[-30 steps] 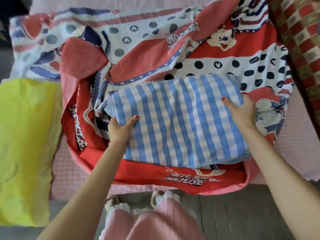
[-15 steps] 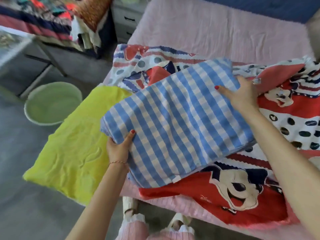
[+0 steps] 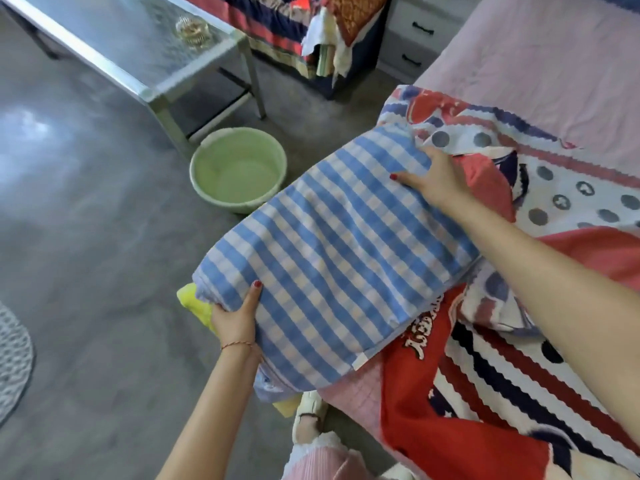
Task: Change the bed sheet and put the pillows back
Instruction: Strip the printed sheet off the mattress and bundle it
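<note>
While both hands' fingers (image 3: 254, 297) apparently clasp opposite ends, pillow (image 3: 332, 251) spans between.

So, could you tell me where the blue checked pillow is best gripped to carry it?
Grip the checked pillow at its two short ends, one from each side, as the hands do: left hand at the near-left corner, right hand at the far end. It is long and soft, so a middle hold would probably let it sag.

The checked pillow (image 3: 332, 251) is matt woven cloth, as is the printed sheet (image 3: 519, 358) on the bed. The table (image 3: 145, 46) has a dull, brushed metal top and legs. The basin (image 3: 239, 169) looks smooth plastic. The floor (image 3: 86, 220) is polished, faintly glossy.
</note>
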